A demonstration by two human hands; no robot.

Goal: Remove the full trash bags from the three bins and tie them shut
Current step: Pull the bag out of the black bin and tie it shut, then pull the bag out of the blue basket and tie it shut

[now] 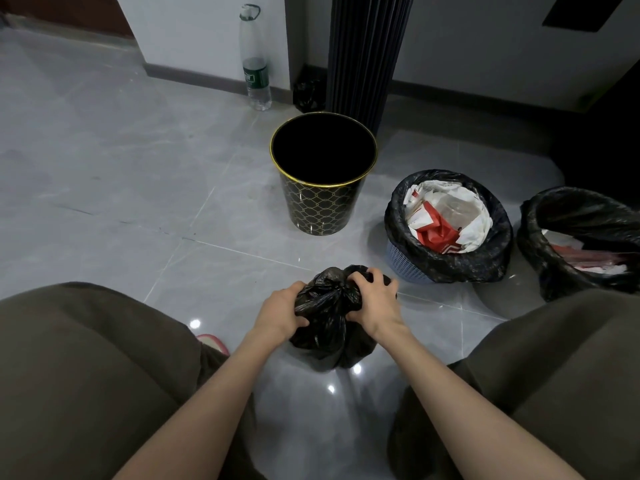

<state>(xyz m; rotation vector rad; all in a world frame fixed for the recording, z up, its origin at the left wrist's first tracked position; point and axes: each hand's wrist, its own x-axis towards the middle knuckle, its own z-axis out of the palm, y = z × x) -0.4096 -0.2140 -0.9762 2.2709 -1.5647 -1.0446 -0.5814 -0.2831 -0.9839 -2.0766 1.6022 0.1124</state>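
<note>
A full black trash bag (329,336) rests on the grey floor between my knees, its top gathered into a bunch. My left hand (282,311) grips the bunch from the left and my right hand (375,301) grips it from the right. Behind it stands a black bin with a gold rim and pattern (322,209), with no bag inside. To the right, a blue basket bin (403,263) holds a black bag (450,261) full of white and red wrappers. At the far right edge a third bin's black bag (575,220) shows paper litter inside.
A tall clear plastic bottle (255,60) stands by the white wall at the back. A dark ribbed column (363,57) rises behind the gold-rimmed bin, with a small black bag (308,93) at its foot. My olive trouser knees (90,368) flank the bag; a pink slipper (214,342) peeks out.
</note>
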